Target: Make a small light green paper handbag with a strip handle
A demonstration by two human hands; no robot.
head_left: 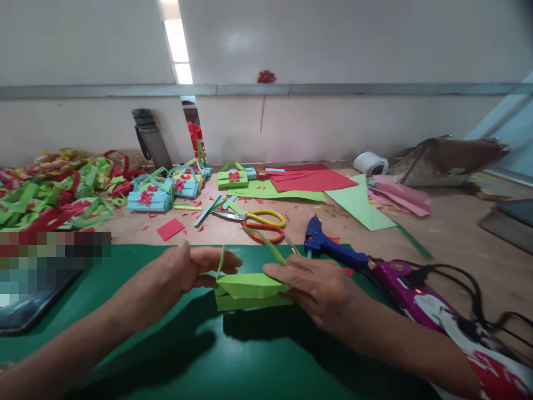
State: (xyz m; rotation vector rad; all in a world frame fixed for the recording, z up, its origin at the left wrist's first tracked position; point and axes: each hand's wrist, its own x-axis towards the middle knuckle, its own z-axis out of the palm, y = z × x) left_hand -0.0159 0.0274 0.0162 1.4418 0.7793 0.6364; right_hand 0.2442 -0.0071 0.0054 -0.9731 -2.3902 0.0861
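Note:
A small light-green paper handbag (pixel 254 293) with a folded flap and a thin strip handle is held just above a green mat. My right hand (pixel 318 283) grips its right end, thumb on top, beside the handle's right side. At the left end my left hand (pixel 187 269) has its fingers stretched out behind the handle strip, with a gap between them. Its lower fingertip is near or touching the bag's corner; contact is hard to make out. Beyond the hands lie scissors (pixel 266 218) with yellow and orange grips and a blue hot glue gun (pixel 318 239).
Finished blue paper bags (pixel 149 200) and a green one (pixel 232 178) stand behind. Red paper sheets (pixel 314 179) lie at centre back, a paper pile (pixel 54 189) at left. A grey bottle (pixel 152 139) leans by the wall. A purple power strip (pixel 410 286) with cables sits right.

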